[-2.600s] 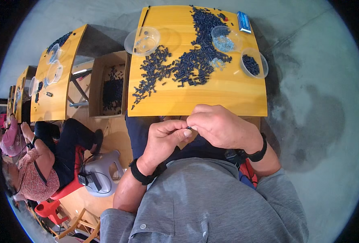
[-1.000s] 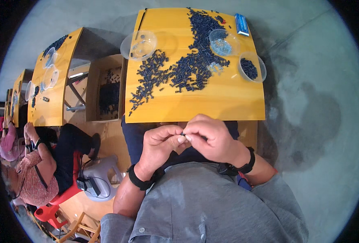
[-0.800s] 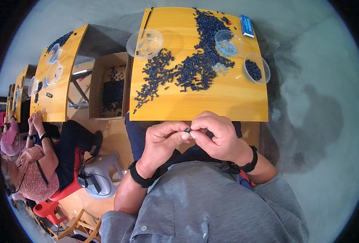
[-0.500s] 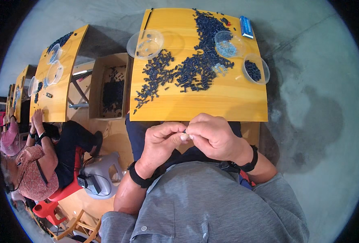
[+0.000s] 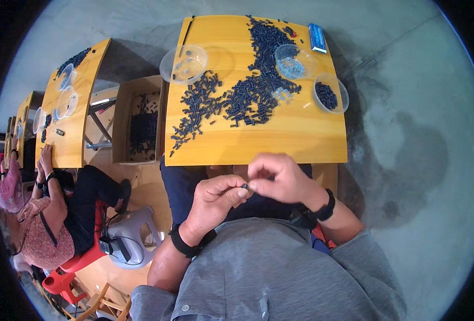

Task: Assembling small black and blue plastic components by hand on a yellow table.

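Note:
Below the near edge of the table, my left hand [image 5: 214, 202] pinches a small black cylindrical piece [image 5: 244, 186] between thumb and forefinger. My right hand [image 5: 281, 179] is just to its right, thumb tip close beside the piece and forefinger curved above, with a gap between them. Whether it touches the piece I cannot tell. Ahead, the yellow wooden table [image 5: 301, 147] carries a large spread of similar short black pieces [image 5: 250, 101]. Small clear bits [image 5: 282, 95] lie at the right edge of that spread.
Clear plastic tubs stand on the table: one with a few bits [image 5: 186, 65], one with bluish bits [image 5: 290, 67], one with black pieces [image 5: 328, 96]. A blue box [image 5: 316, 37] lies far right. Left are a cardboard box [image 5: 120, 123], a grey stool [image 5: 135, 246] and a co-worker's table [image 5: 73, 136].
My right hand has loosened its pinch and shifted slightly right, its thumb and forefinger parting. The black piece stays in my left fingers and shows more. The whole view has shifted slightly.

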A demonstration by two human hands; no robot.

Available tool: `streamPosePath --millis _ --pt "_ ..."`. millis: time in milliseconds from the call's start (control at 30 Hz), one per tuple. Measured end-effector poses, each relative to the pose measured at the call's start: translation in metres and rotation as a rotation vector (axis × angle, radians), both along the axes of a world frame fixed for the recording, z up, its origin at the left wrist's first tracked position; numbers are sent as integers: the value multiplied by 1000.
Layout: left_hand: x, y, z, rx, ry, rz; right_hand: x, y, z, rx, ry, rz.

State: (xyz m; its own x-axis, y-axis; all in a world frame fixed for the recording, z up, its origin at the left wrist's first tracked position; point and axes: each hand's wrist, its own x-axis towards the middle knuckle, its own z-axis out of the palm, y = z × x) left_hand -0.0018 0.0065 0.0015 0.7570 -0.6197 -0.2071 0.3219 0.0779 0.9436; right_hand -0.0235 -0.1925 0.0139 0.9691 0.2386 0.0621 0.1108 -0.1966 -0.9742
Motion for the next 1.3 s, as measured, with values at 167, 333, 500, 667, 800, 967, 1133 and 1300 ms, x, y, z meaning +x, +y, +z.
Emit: streamPosePath --millis 167,333,500,667,800,967,1133,1300 --pt "0 2 -4 -7 -19 -22 41 -47 -61 -396 -31 -211" --pt "-3 2 -4 -1 -10 1 64 -57 -82 -807 -242 -294" --pt "-2 2 -5 -7 5 17 75 -57 -95 -921 -174 -257" --pt "-3 -1 -11 -20 3 60 80 -58 -102 -949 -152 -228" --pt "-3 -3 -16 3 -14 82 80 -59 -108 -974 -189 -273" --pt "-1 -4 -23 18 -7 109 78 -63 -111 -988 -219 -269" --pt "-2 -7 -25 -13 39 133 73 -66 -115 -822 -226 -375" --pt "-4 -7 -28 -10 72 141 64 -75 -113 -798 -156 -390"
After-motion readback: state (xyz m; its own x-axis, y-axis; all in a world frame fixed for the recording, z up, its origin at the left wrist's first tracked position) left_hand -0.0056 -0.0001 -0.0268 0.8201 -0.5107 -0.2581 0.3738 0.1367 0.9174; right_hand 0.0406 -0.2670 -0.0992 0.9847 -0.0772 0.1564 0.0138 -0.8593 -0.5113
